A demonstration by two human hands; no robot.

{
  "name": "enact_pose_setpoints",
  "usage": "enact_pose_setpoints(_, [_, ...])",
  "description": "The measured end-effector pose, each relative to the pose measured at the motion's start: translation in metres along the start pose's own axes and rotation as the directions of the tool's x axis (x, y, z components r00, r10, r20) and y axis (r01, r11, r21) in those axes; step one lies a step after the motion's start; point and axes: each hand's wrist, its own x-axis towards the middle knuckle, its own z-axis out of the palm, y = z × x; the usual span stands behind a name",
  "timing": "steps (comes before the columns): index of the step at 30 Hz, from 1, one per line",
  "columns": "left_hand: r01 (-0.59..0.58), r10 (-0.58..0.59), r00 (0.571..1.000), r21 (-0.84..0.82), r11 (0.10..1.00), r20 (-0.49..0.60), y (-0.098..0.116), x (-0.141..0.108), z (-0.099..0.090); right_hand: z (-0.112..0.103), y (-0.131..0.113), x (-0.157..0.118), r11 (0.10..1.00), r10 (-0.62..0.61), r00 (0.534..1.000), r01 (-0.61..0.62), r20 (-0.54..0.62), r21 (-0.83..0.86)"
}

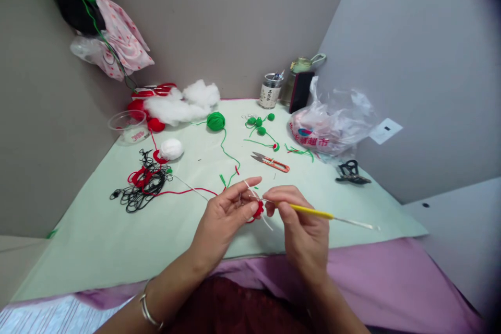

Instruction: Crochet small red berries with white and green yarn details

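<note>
Between thumb and fingers, my left hand (225,214) pinches a small red crochet piece (259,210). White yarn (251,188) runs over my left index finger, and a short white tail hangs below the piece. My right hand (303,224) grips a crochet hook with a yellow handle (309,211), held nearly level. The hook's thin left tip meets the red piece; the exact stitch is too small to make out. A strand of red yarn (188,190) and a white strand lead from the left of the table to my left hand.
Orange thread snips (271,162) lie beyond my hands, near a green yarn ball (215,121) and small green crocheted balls (261,131). Tangled black cord (133,201), a white yarn ball (171,149) and stuffing (176,107) lie left. A plastic bag (332,122) and black-handled scissors (352,172) lie right.
</note>
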Motion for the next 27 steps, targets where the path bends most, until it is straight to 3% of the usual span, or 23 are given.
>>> enact_pose_setpoints(6, [-0.009,0.005,0.999,-0.085,0.996,-0.046,-0.01,-0.002,0.007,0.004,-0.001,-0.006,0.947,-0.183,0.98,0.198,0.084,-0.252])
enact_pose_setpoints(9, [0.044,-0.054,0.997,-0.172,0.984,-0.059,-0.011,-0.002,0.01,0.003,0.005,-0.009,0.787,-0.37,0.915,0.401,0.161,-0.47])
enact_pose_setpoints(11, [0.143,-0.151,0.989,-0.248,0.958,-0.013,-0.009,0.0,0.009,0.001,0.008,-0.01,0.707,-0.453,0.872,0.477,0.183,-0.523])
enact_pose_setpoints(12, [0.194,-0.198,0.98,-0.275,0.942,0.013,-0.007,0.001,0.008,-0.001,0.008,-0.009,0.728,-0.447,0.879,0.464,0.165,-0.504])
enact_pose_setpoints(14, [0.248,-0.248,0.968,-0.29,0.924,0.037,-0.002,0.003,0.005,-0.004,0.006,-0.006,0.854,-0.342,0.937,0.342,0.072,-0.392])
enact_pose_setpoints(17, [0.183,-0.19,0.982,-0.237,0.954,-0.007,0.002,0.005,0.003,-0.006,0.001,0.0,0.984,-0.134,0.99,0.128,-0.038,-0.124])
enact_pose_setpoints(21, [0.089,-0.089,0.996,-0.116,0.989,0.007,-0.002,0.002,0.006,-0.001,0.001,0.003,0.999,-0.053,0.998,0.053,0.025,-0.01])
enact_pose_setpoints(27, [0.065,-0.065,0.998,-0.018,0.998,0.005,-0.005,0.0,0.003,-0.007,0.011,-0.001,0.993,0.075,0.997,-0.078,0.026,0.094])
